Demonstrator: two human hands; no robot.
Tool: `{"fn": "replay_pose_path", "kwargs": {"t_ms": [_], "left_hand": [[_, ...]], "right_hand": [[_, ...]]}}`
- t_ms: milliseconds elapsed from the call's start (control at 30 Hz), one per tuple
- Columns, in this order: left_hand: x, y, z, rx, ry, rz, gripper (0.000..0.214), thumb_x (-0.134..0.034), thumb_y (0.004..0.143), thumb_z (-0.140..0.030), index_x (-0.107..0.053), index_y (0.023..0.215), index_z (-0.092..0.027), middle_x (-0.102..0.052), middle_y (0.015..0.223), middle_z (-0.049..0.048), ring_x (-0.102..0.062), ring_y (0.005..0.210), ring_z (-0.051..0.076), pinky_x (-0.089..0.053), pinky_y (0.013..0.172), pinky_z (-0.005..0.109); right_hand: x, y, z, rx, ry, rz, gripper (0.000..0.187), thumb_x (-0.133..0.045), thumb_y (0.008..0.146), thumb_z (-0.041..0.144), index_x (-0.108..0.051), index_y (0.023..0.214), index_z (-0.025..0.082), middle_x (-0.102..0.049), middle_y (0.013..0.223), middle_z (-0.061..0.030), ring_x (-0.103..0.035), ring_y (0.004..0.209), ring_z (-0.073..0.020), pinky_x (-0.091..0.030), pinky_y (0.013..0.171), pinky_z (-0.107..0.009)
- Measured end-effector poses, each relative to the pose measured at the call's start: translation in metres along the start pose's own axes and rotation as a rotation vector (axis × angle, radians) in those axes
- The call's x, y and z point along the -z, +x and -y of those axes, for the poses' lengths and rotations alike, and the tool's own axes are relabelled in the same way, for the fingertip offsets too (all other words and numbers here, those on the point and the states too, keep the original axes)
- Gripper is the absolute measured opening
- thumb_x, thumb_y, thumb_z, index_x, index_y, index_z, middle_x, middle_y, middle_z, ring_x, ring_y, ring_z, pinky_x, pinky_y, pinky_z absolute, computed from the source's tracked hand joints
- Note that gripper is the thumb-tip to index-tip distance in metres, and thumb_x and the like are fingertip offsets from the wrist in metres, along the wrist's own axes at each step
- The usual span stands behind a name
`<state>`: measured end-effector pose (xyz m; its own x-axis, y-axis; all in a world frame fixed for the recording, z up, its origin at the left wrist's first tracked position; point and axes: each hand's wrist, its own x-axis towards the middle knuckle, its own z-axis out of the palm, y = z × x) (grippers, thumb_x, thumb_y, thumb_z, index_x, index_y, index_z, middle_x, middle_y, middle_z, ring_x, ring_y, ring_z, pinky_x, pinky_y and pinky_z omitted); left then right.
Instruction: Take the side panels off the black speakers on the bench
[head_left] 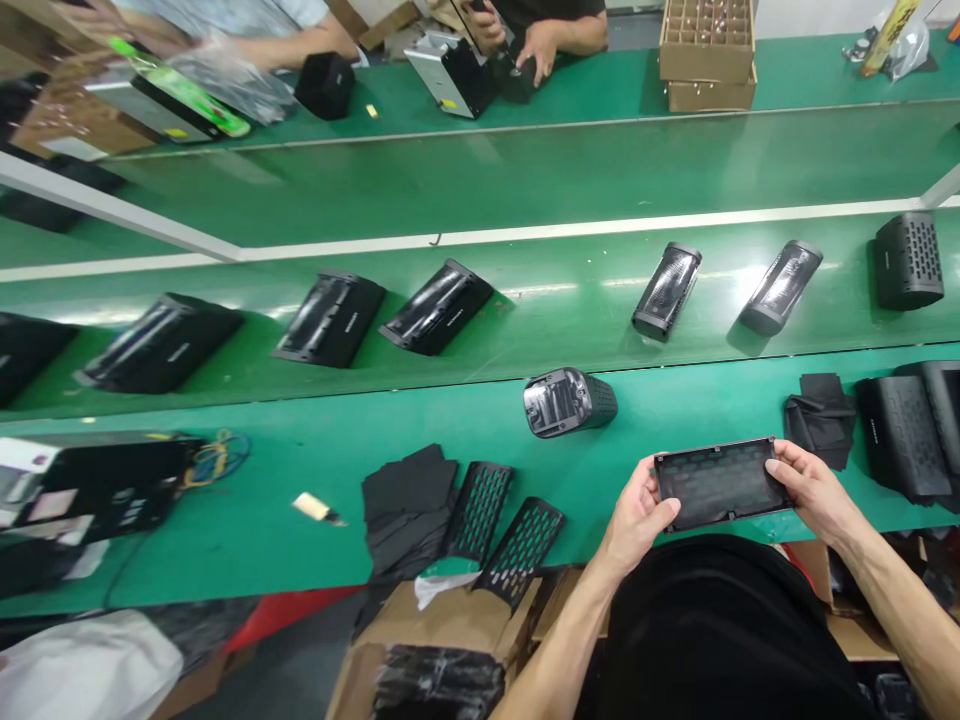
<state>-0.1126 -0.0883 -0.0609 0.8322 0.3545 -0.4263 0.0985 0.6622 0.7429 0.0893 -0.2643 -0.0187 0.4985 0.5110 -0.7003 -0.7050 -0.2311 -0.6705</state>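
I hold a flat black perforated grille panel (720,482) between both hands, just above the near edge of the green bench (262,520). My left hand (637,512) grips its left end with thumb on top. My right hand (814,490) pinches its right end. A black speaker shell (568,401) lies on its side just beyond the panel. Two more perforated grilles (499,520) and a stack of black cloth pieces (409,505) lie to the left.
Several black speaker housings (435,307) ride the green conveyor (525,180) beyond the bench. More housings (904,435) and folded black cloth (821,415) sit at right. Cardboard boxes (450,640) stand below the bench edge. Other people's hands (536,45) work at the far side.
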Motion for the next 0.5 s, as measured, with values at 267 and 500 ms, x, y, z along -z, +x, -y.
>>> {"fn": "replay_pose_path", "kwargs": {"t_ms": [267, 500], "left_hand": [[0.006, 0.002, 0.005, 0.006, -0.066, 0.006, 0.059, -0.084, 0.087, -0.043, -0.059, 0.136, -0.021, -0.076, 0.12, 0.0121, -0.071, 0.116, 0.029, -0.054, 0.101, 0.041], [0.007, 0.002, 0.003, -0.01, -0.065, 0.008, 0.061, -0.085, 0.086, -0.043, -0.059, 0.136, -0.021, -0.076, 0.122, 0.0123, -0.071, 0.114, 0.029, -0.053, 0.102, 0.041]], "right_hand": [[0.001, 0.006, -0.001, -0.037, -0.013, -0.01, 0.049, -0.097, 0.065, 0.059, -0.077, 0.091, 0.022, -0.08, 0.086, -0.0046, -0.071, 0.075, -0.0213, -0.052, 0.07, -0.03], [0.001, 0.011, -0.001, -0.033, -0.043, -0.016, 0.05, -0.096, 0.067, 0.061, -0.08, 0.094, 0.022, -0.081, 0.089, -0.0058, -0.07, 0.075, -0.0214, -0.053, 0.073, -0.031]]}}
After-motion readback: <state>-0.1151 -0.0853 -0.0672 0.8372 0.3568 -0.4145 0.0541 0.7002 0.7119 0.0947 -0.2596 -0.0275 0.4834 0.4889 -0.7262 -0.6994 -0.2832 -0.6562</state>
